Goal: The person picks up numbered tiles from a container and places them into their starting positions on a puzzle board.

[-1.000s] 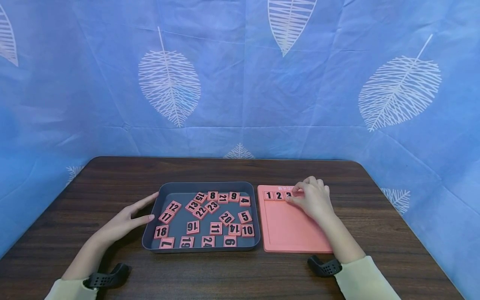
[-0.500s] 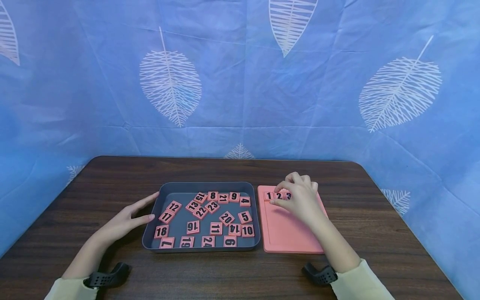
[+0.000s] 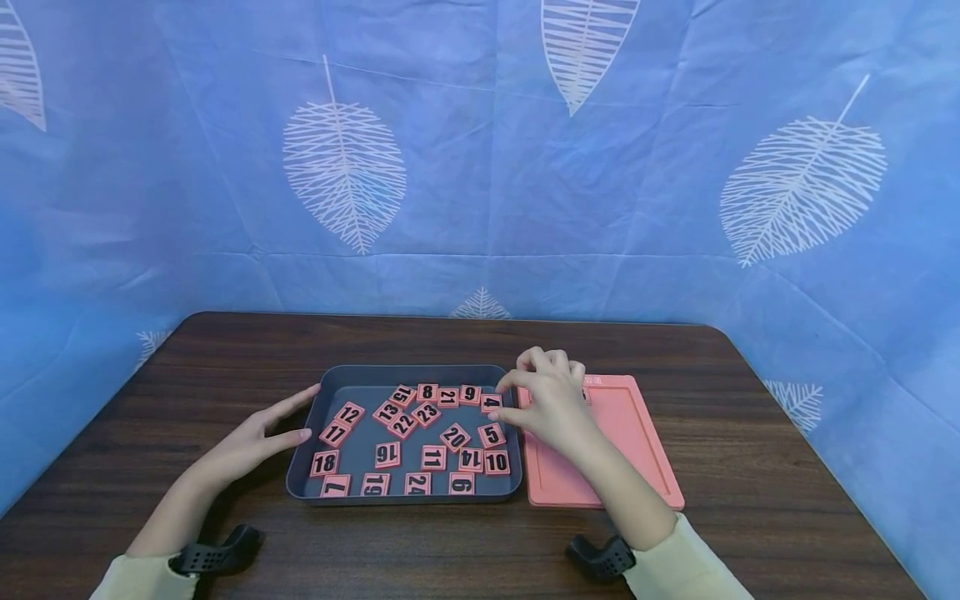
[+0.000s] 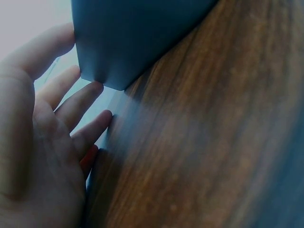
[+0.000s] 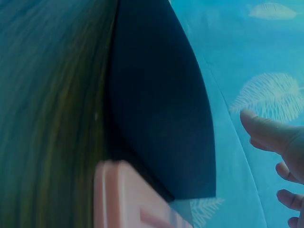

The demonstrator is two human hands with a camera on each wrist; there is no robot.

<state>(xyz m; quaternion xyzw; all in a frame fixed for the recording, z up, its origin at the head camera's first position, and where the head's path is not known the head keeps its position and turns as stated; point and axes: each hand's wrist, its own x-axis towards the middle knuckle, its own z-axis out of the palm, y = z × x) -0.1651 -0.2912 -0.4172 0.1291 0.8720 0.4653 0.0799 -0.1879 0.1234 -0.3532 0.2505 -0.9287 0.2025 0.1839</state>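
Observation:
A dark grey tray [image 3: 420,498] holds several pink number tiles lying loose, face up, at mixed angles. My left hand [image 3: 243,446] rests against the tray's left wall, its fingers stretched out; in the left wrist view the fingertips meet the wall of the tray. Over the tray's right rim reaches my right hand [image 3: 551,400]. Its thumb and forefinger are spread apart on either side of the 4 tile [image 3: 491,403]. Just below lies the 5 tile [image 3: 491,435]. To the right sits a pink puzzle board [image 3: 615,442], whose row of tiles along the top is mostly hidden behind my right hand.
Both tray and board stand side by side on a dark wooden table [image 3: 397,550]. A blue cloth [image 3: 480,167] with white leaf prints hangs behind it. A black strap [image 3: 217,552] circles my left wrist, and another strap [image 3: 602,557] my right wrist.
My right hand has left the 3 tile on the board and moved left, past the 1 and 2 tiles, to the 4 tile in the tray. My left hand has stayed put.

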